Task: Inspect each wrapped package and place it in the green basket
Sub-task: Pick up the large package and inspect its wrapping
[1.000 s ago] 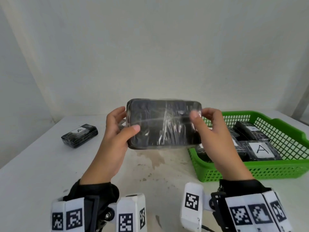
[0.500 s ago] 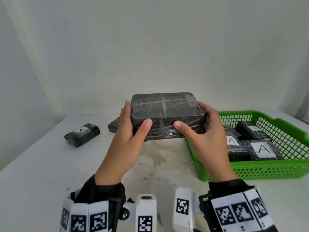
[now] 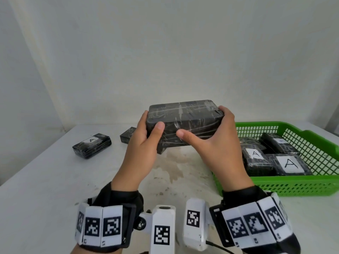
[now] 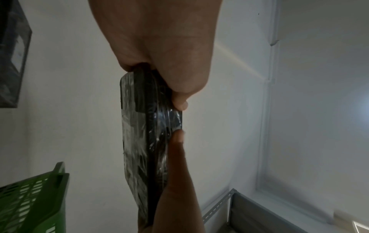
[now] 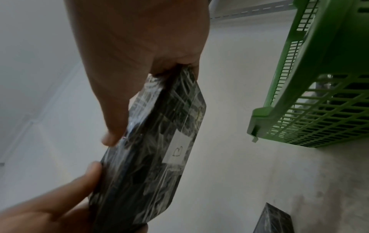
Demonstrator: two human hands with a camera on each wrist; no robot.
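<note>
I hold the wrapped package above the bench, just left of the green basket. My left hand and right hand both clamp its ends. Since a second ago I tipped it from upright to nearly flat; its B label now faces down. I judge the inspection is nearly finished.

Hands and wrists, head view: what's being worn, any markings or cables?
Both hands are bare: no gloves on the left hand or right hand. Each wrist has a black cuff ringed by a band of white panels printed with black square fiducial codes. White camera blocks stick out from the inner wrists, each with its own code. A thin black cable trails from the right one.
</note>
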